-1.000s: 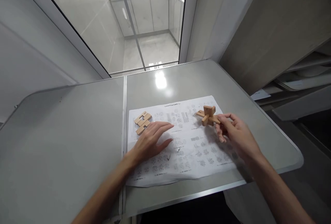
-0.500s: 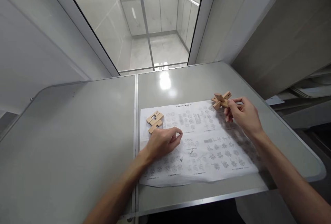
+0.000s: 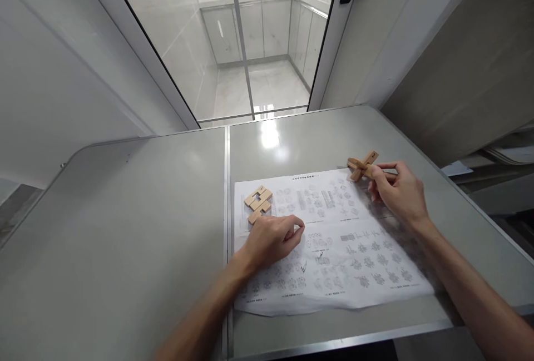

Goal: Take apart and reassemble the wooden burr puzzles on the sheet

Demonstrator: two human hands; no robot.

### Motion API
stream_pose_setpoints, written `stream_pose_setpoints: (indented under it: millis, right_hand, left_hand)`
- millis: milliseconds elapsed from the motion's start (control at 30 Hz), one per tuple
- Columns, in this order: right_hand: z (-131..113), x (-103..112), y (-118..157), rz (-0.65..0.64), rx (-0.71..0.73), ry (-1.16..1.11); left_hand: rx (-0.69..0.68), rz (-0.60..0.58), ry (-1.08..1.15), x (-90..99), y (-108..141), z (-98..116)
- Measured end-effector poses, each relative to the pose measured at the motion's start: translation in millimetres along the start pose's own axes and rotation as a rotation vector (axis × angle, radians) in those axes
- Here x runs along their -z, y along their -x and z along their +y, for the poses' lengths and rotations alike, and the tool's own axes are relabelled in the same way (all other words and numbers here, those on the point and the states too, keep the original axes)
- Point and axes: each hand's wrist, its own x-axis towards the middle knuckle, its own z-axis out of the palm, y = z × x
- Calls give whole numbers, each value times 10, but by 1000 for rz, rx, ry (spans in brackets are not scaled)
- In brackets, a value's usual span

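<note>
On the printed sheet, my left hand (image 3: pixel 273 241) lies with its fingers curled in and nothing visible in them. Just beyond its knuckles are several notched wooden puzzle pieces (image 3: pixel 259 197), one marked 3, laid flat close together. My right hand (image 3: pixel 398 191) pinches a wooden puzzle piece (image 3: pixel 367 171) between thumb and fingers at the sheet's upper right corner. That piece crosses other wooden pieces, one marked 2 (image 3: pixel 370 157), in a star-like cluster. My fingers hide part of the held piece. Whether the cluster touches the table I cannot tell.
The paper sheet (image 3: pixel 334 300) with printed diagrams covers part of the grey table (image 3: pixel 183 199). A metal seam (image 3: pixel 227 183) runs across the tabletop left of the sheet. Behind the table stands a glass door (image 3: pixel 187 33), and papers (image 3: pixel 515 154) lie on a shelf at right.
The view has tilted slightly, shifting everything a little down and right. The cluster at my right hand has turned, and its pieces show at a different angle. My left hand stays curled.
</note>
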Motion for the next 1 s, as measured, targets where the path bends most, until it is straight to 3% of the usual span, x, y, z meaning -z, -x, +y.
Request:
stream_pose_setpoints:
  millis: [133,267,367,533,667,867,1000]
  right_hand:
    - [-98,-35,90,61,55,250]
    - [-255,-93,236,224,208,394]
    - [-358,-209,326,106,270,339]
    - [-499,-544,376,-376,282,200]
    - [-515,-794,370,-555,244,153]
    - [-379,-895,335,-557,237,69]
    - [-358,-878,352,-583,281,123]
  left_hand:
    - [4,-21,6,7,-1,1]
    - [16,-26,2,8,1,-4]
    - [20,-36,-8,11,5,-4]
    - [29,-24,-14,26,0,9]
    - [28,-4,0,41,-15,20]
    - [18,7,-11,49,-35,15]
    - [-22,101,-57,69,-55,16]
